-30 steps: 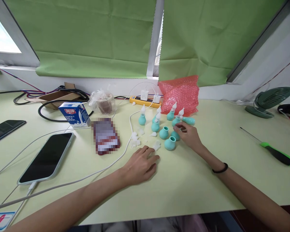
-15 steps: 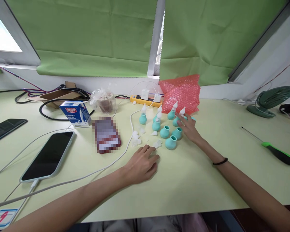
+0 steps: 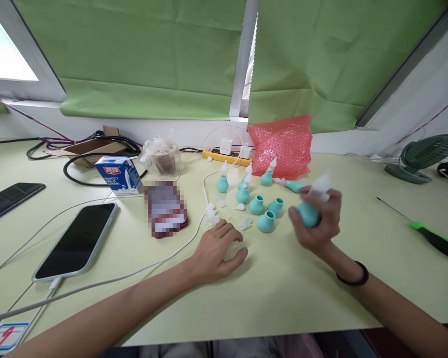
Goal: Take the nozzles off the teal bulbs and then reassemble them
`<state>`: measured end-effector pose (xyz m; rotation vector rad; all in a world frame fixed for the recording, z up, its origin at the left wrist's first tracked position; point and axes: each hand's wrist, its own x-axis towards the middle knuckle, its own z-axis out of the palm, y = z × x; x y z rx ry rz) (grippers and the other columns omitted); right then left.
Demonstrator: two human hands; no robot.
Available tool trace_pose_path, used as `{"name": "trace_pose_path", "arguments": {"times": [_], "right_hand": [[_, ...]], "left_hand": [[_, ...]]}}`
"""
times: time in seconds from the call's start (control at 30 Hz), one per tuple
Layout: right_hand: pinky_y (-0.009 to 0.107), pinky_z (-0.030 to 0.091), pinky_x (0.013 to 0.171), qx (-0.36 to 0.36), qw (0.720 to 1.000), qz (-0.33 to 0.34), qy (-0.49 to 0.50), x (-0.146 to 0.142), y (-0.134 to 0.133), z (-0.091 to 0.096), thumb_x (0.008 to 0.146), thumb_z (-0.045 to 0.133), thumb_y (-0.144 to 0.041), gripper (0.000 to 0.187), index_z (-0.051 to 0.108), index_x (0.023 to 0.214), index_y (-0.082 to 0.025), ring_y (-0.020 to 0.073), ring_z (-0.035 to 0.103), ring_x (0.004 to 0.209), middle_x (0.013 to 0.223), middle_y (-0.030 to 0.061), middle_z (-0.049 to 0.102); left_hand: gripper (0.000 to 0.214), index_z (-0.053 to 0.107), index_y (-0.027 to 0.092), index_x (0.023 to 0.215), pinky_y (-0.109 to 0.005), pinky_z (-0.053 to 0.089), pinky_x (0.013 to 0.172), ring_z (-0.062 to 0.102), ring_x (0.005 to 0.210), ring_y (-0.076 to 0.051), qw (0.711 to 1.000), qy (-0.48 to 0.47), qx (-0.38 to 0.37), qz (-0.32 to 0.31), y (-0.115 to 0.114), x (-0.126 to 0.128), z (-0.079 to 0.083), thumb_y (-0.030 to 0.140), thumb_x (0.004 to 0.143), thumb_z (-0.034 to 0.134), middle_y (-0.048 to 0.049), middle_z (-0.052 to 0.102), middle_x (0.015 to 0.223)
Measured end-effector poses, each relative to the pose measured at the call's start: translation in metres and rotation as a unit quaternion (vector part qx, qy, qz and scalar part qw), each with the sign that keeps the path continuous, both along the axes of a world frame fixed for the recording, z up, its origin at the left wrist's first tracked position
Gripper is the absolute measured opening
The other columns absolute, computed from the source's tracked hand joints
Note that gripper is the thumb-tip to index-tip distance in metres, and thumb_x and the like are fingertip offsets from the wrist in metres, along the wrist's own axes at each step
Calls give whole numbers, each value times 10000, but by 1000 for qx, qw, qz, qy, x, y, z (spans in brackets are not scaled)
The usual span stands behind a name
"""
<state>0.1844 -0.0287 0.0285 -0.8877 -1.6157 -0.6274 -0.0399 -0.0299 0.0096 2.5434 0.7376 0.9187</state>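
Observation:
My right hand [image 3: 330, 226] is raised off the table, its fingers closed around a teal bulb nasal aspirator [image 3: 307, 214] with a translucent tip pointing up, blurred by motion. My left hand [image 3: 216, 253] rests on the table with fingers apart, holding nothing. Just beyond its fingertips lie several loose clear tips [image 3: 245, 223]. Open-necked teal bulbs without tips [image 3: 266, 222] stand between the two hands. Behind them are several bulbs with tips fitted, one of them a standing aspirator [image 3: 222, 183]. A slimmer teal piece with a clear end [image 3: 294, 185] lies on its side.
At the back sit a pink bubble-wrap bag [image 3: 281, 149] and a yellow power strip [image 3: 216, 155]. To the left are a milk carton [image 3: 119, 175], phones [image 3: 76, 241] and a white cable [image 3: 164, 257]. A screwdriver [image 3: 436, 241] and green fan [image 3: 414, 156] are at right.
My right hand has lifted an aspirator from the back of the group and brought it nearer and to the right. My left hand stays in place, its thumb spread wider.

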Motion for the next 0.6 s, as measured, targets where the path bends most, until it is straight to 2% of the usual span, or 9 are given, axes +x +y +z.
{"name": "trace_pose_path", "arguments": {"times": [0.1, 0.2, 0.27, 0.37, 0.43, 0.53, 0.6], "right_hand": [[254, 451, 587, -77, 981, 86, -156, -24, -24, -7, 631, 543, -96, 359, 530, 959, -238, 156, 528, 773, 931, 56, 505], [226, 441, 562, -163, 927, 182, -284, -38, -35, -15, 648, 472, -106, 328, 536, 946, -227, 126, 549, 745, 956, 54, 529], [216, 438, 550, -205, 910, 210, -293, -42, -36, -19, 643, 444, -97, 338, 536, 942, -223, 118, 560, 733, 933, 48, 548], [224, 450, 566, -233, 914, 213, -256, -43, -35, -21, 639, 453, -103, 339, 540, 943, -226, 136, 572, 769, 909, 55, 557], [237, 458, 579, -235, 920, 208, -235, -44, -34, -21, 647, 467, -115, 336, 540, 956, -224, 149, 577, 780, 905, 66, 561], [250, 463, 596, -210, 927, 212, -229, -44, -34, -22, 656, 462, -105, 342, 535, 968, -226, 151, 581, 784, 930, 68, 570], [252, 461, 603, -191, 925, 223, -243, -44, -33, -21, 651, 448, -82, 354, 536, 959, -231, 148, 582, 788, 945, 60, 578]], "left_hand": [[219, 462, 146, 722, -257, 354, 572, 420, 612, -132, 996, -55, -66, -19, 1, -3, 0, 356, 758, 411, -27, 482, 651], [306, 468, 149, 691, -221, 300, 495, 371, 512, -95, 981, -70, -173, -48, 1, -2, -1, 427, 777, 372, 16, 433, 559], [372, 449, 152, 607, -209, 268, 464, 323, 460, -76, 963, -70, -255, -46, 1, 0, -2, 433, 809, 314, 36, 387, 493], [486, 382, 151, 473, -206, 263, 449, 298, 409, -63, 917, -91, -388, -35, 2, 5, -3, 440, 835, 238, 41, 350, 421], [541, 367, 153, 406, -212, 270, 444, 306, 375, -63, 879, -109, -462, -49, 6, 6, -4, 447, 837, 223, 35, 332, 361], [529, 343, 168, 390, -220, 241, 407, 266, 322, -65, 828, -149, -536, -68, 13, 6, -3, 433, 830, 220, 44, 279, 301], [479, 331, 175, 440, -216, 212, 388, 220, 314, -62, 806, -191, -558, -56, 17, 5, -1, 424, 828, 202, 58, 259, 305]]}}
